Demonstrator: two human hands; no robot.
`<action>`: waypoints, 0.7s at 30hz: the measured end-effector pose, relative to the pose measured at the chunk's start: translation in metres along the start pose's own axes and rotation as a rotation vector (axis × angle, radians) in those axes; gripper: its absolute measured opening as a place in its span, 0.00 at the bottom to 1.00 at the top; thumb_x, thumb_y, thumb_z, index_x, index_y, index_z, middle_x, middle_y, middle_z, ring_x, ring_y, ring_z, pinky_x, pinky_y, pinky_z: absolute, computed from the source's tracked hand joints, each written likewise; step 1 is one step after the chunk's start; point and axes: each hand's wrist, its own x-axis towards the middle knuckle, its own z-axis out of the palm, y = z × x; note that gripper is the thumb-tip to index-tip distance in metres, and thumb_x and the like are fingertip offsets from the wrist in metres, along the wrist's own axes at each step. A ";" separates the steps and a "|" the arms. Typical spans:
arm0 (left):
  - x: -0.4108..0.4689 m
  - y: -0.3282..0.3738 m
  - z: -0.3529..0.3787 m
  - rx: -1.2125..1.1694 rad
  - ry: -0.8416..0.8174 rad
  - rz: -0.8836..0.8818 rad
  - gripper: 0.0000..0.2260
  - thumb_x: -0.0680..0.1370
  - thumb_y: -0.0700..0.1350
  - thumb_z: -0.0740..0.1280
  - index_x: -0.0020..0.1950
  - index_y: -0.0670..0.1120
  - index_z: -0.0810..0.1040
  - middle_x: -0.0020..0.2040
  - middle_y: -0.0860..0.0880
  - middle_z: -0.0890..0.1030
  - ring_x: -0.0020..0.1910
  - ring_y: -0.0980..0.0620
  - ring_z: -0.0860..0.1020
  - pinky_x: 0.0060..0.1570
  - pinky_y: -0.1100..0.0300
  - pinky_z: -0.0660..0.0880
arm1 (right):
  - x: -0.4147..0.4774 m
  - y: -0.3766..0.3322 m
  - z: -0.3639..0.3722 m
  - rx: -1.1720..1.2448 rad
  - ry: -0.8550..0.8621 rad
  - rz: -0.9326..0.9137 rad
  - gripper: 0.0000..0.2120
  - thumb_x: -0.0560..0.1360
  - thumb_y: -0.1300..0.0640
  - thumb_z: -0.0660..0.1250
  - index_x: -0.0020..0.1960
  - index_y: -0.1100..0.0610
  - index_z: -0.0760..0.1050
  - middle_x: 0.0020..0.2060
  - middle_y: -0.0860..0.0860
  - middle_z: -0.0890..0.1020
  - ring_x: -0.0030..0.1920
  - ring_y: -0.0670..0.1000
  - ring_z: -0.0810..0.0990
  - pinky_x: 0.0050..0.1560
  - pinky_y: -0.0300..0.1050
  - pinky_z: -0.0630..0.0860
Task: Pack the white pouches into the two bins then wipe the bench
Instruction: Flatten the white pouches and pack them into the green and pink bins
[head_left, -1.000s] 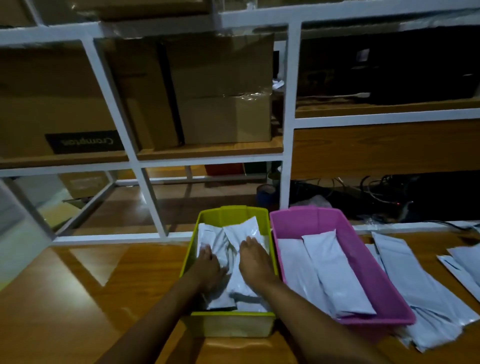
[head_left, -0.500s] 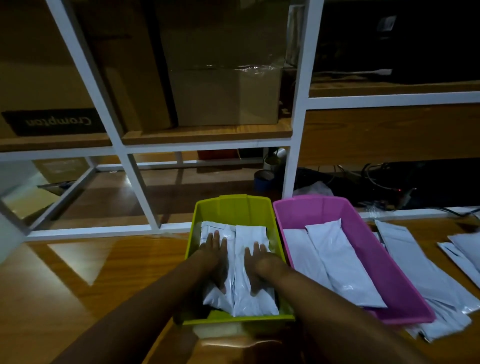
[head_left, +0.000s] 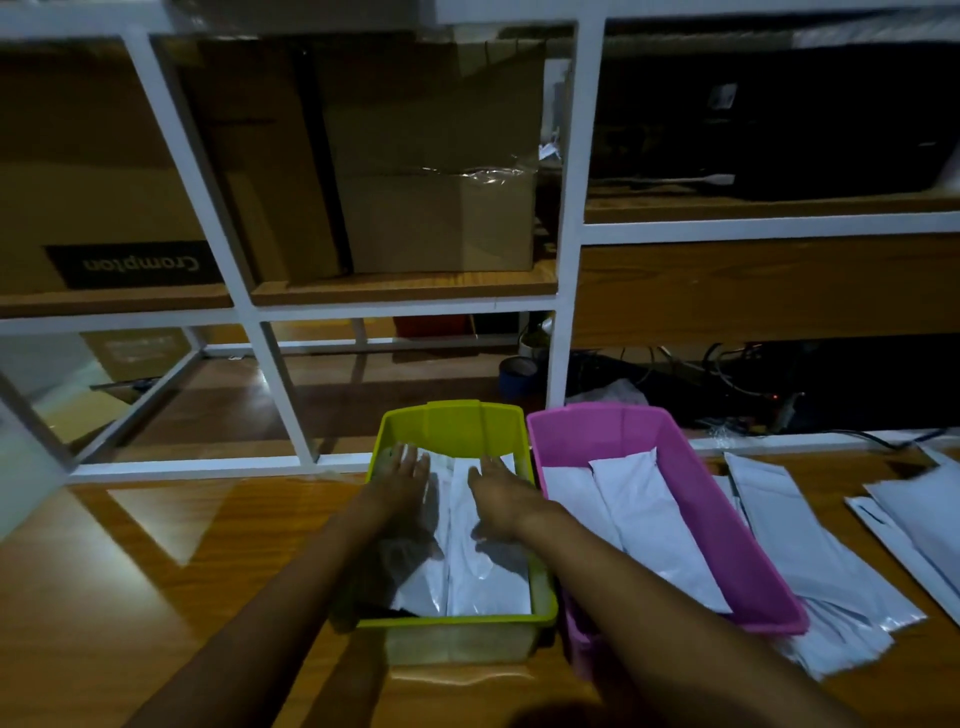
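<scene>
I have the left hand (head_left: 400, 480) lying flat, fingers straight and spread, palm down on the white plastic pouches (head_left: 488, 577) inside the lime-green plastic bin (head_left: 457, 619). The right hand (head_left: 501, 501) lies just beside it, also flat with straight fingers, pressing on the neighbouring pouch. Neither hand curls round anything. Both sets of fingertips reach toward the bin's far wall, and the pouches run lengthwise from under the palms back to the near wall. The side under the left forearm sits in shadow, so I cannot tell how many pouches lie there.

Just right of the right hand, touching the green bin, stands a pink plastic bin (head_left: 727, 535), angled slightly away. Two long white pouches (head_left: 649, 525) lie in it, the upper one slanted across the other. Further right, outside the pink bin, loose white pouches (head_left: 810, 551) are spread on the glossy wooden bench (head_left: 156, 545), some tucked under the pink bin's edge.

Beyond the fingertips rises a white metal shelf frame (head_left: 566, 260) holding brown cardboard boxes (head_left: 441, 223). Below that shelf, past the right hand, sits a dark blue round thing (head_left: 517, 376), perhaps a roll of tape. Black cables (head_left: 727, 369) tangle to its right.
</scene>
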 end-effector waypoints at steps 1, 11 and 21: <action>-0.008 0.001 -0.007 -0.076 0.027 -0.027 0.50 0.73 0.66 0.65 0.78 0.37 0.43 0.78 0.36 0.42 0.75 0.38 0.36 0.75 0.42 0.42 | -0.012 0.001 -0.008 0.043 0.061 -0.019 0.41 0.73 0.52 0.73 0.77 0.62 0.53 0.77 0.62 0.47 0.77 0.59 0.48 0.73 0.54 0.60; -0.132 0.172 -0.049 -0.703 0.763 -0.017 0.25 0.77 0.54 0.63 0.71 0.43 0.71 0.72 0.43 0.70 0.74 0.45 0.63 0.69 0.51 0.63 | -0.219 0.062 -0.025 0.326 0.737 0.050 0.23 0.75 0.51 0.64 0.69 0.57 0.71 0.71 0.56 0.70 0.69 0.59 0.68 0.69 0.53 0.66; -0.161 0.383 -0.031 -0.816 0.776 0.191 0.18 0.78 0.50 0.64 0.66 0.45 0.75 0.68 0.46 0.74 0.69 0.50 0.68 0.65 0.63 0.63 | -0.380 0.156 0.024 0.353 0.811 0.230 0.19 0.76 0.51 0.64 0.65 0.55 0.76 0.67 0.53 0.75 0.66 0.54 0.71 0.61 0.49 0.72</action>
